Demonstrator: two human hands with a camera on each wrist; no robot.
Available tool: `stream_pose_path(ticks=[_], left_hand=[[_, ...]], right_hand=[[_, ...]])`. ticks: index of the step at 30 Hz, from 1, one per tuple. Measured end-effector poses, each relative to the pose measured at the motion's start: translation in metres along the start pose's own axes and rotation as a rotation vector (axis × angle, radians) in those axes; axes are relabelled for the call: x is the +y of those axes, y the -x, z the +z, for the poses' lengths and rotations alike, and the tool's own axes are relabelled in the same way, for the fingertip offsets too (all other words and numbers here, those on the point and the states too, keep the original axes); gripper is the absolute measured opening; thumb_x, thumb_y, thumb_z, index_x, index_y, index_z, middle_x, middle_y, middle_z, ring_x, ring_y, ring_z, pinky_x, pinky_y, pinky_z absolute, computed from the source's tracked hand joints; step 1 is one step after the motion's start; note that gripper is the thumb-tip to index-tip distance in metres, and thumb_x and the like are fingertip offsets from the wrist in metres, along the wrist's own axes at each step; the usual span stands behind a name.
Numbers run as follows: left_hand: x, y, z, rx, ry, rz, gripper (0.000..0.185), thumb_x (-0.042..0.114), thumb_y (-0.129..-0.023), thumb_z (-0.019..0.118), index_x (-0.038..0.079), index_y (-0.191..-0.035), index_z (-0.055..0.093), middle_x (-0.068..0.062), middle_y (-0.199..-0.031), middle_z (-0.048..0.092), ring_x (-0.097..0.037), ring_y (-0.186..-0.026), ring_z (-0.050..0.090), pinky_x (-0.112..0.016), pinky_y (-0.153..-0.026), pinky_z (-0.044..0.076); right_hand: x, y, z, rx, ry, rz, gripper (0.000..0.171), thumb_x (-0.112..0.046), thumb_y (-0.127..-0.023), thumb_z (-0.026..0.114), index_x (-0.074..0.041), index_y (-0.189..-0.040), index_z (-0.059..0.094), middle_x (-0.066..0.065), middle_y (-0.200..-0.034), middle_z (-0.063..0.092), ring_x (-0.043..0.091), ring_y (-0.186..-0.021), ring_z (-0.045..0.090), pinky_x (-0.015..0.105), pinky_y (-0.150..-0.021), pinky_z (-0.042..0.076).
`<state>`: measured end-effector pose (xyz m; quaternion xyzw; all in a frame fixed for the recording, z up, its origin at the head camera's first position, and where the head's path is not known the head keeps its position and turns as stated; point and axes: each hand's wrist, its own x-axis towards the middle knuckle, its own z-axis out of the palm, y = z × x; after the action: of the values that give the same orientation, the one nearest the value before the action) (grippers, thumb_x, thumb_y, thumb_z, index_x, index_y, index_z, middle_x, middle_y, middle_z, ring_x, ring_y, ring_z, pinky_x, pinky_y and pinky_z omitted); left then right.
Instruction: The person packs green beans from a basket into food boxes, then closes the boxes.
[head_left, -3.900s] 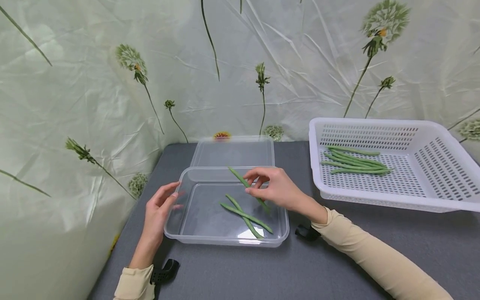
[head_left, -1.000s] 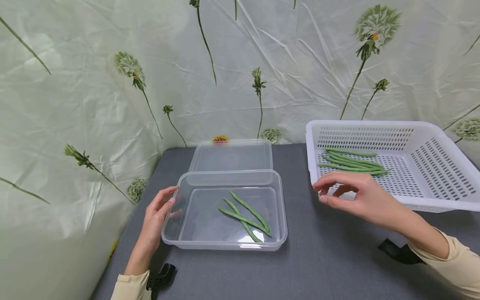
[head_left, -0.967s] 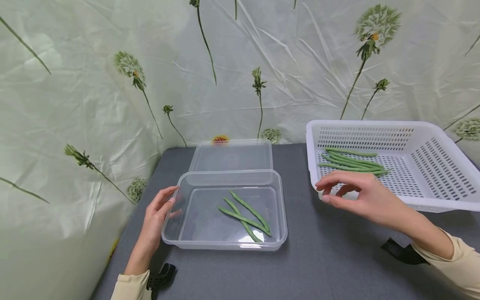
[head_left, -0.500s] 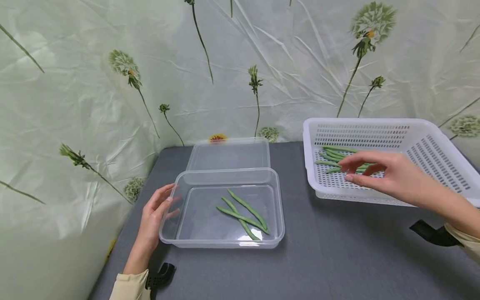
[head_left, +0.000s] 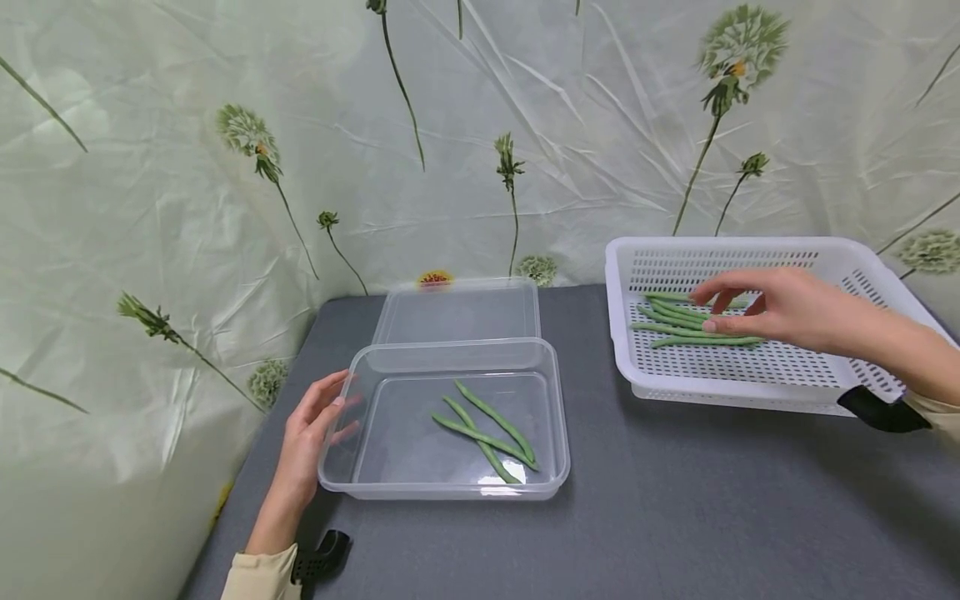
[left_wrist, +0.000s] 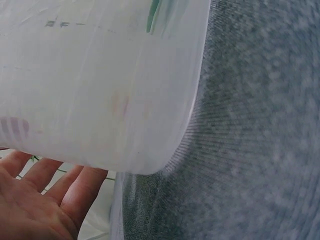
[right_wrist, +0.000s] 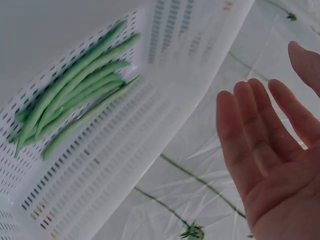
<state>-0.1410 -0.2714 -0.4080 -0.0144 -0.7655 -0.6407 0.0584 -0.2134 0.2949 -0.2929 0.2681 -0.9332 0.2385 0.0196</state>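
Note:
In the head view my left hand [head_left: 300,442] is at the left wall of a clear plastic container [head_left: 450,493], fingertips against its side and partly seen through it. The left wrist view shows those fingers [left_wrist: 42,172] fairly straight along the wall. Three green beans [head_left: 491,409] lie crossed inside the container. My right hand [head_left: 795,308] hovers over a white perforated basket [head_left: 720,392], thumb and fingers apart with nothing between them. Below its fingertips lies a bunch of several green beans [head_left: 675,331]. In the right wrist view the beans [right_wrist: 75,97] lie side by side at the basket's bottom.
A clear flat lid [head_left: 457,312] lies behind the container. Both vessels stand on a grey cloth-covered table [head_left: 600,517]. A pale curtain with a dandelion print [head_left: 390,200] hangs at the back and left. Black straps [head_left: 322,558] sit at both wrists.
My right hand has let a third green bean down in the container, then moved right and over the basket. The left hand has stayed at the container's side.

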Motion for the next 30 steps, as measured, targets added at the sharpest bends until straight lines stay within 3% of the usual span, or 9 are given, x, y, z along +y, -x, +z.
stream_pose_path(ticks=[9, 18, 30], left_hand=[[0.0, 0.0, 0.001, 0.011, 0.017, -0.027, 0.042, 0.022, -0.106, 0.045, 0.001, -0.143, 0.042, -0.012, -0.142, 0.05, -0.013, -0.116, 0.06, -0.033, -0.08, 0.055], [0.0, 0.002, 0.0, 0.008, 0.021, -0.035, 0.043, 0.023, -0.106, 0.046, 0.0, -0.143, 0.043, -0.01, -0.14, 0.052, -0.012, -0.115, 0.06, -0.033, -0.08, 0.055], [0.002, 0.001, -0.001, 0.008, -0.012, -0.033, 0.043, 0.024, -0.106, 0.046, 0.002, -0.143, 0.043, -0.016, -0.142, 0.049, -0.012, -0.115, 0.06, -0.032, -0.08, 0.055]], right_hand=[[0.024, -0.021, -0.011, -0.088, 0.012, 0.037, 0.03, -0.02, -0.09, 0.074, -0.017, -0.119, 0.069, -0.001, -0.115, 0.067, 0.005, -0.091, 0.06, 0.026, -0.072, 0.051], [0.059, -0.042, -0.002, -0.219, 0.012, 0.035, 0.029, -0.015, -0.092, 0.071, -0.009, -0.12, 0.068, 0.006, -0.115, 0.068, 0.013, -0.097, 0.063, 0.031, -0.078, 0.05], [0.095, -0.066, 0.022, -0.292, -0.094, 0.055, 0.034, 0.001, -0.094, 0.062, 0.003, -0.127, 0.06, 0.021, -0.124, 0.062, 0.039, -0.112, 0.06, 0.053, -0.093, 0.047]])
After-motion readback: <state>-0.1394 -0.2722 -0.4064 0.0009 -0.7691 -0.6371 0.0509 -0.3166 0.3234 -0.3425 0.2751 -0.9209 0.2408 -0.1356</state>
